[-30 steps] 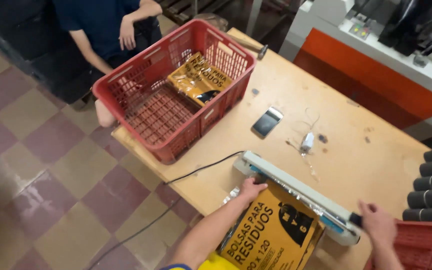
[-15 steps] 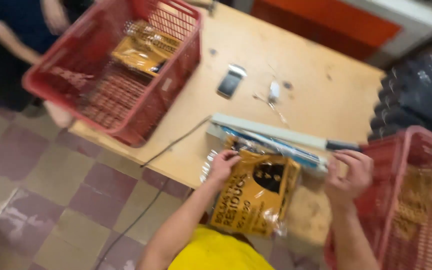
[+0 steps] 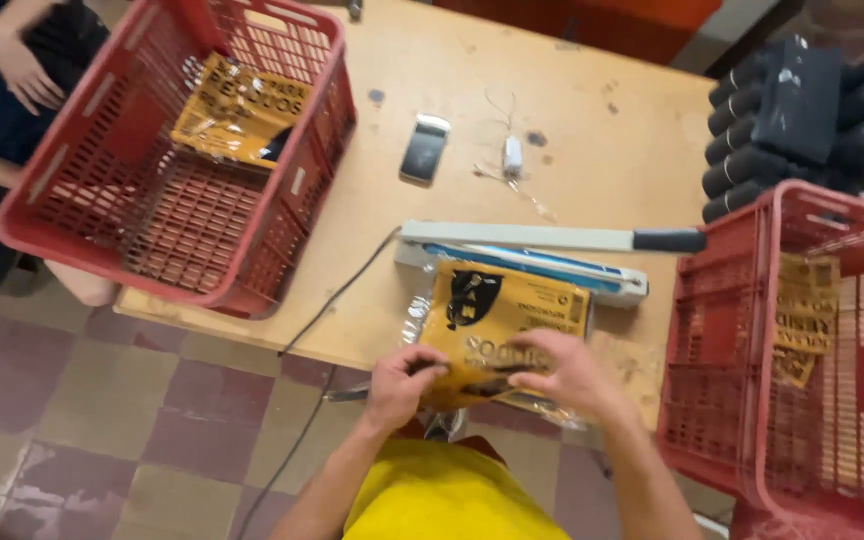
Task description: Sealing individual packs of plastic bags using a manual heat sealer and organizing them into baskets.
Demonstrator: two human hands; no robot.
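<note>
Hands grip the near edge of a yellow packet point(image 3: 497, 330) at the table point(image 3: 592, 150) edge: left hand point(image 3: 402, 385) and right hand point(image 3: 567, 372) both closed on it. Beyond it, a sealer point(image 3: 532, 255), open; farther, a phone point(image 3: 424, 150).

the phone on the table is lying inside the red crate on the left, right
Not quite. The head view shows the phone lying on the bare wooden table, outside and to the right of the left red crate. That crate holds a yellow packet instead.

place: small packing workshop | signs: heat sealer point(image 3: 542, 250) on wooden table point(image 3: 612, 150), red crates point(image 3: 282, 210), bagged packs point(image 3: 237, 110)
</note>
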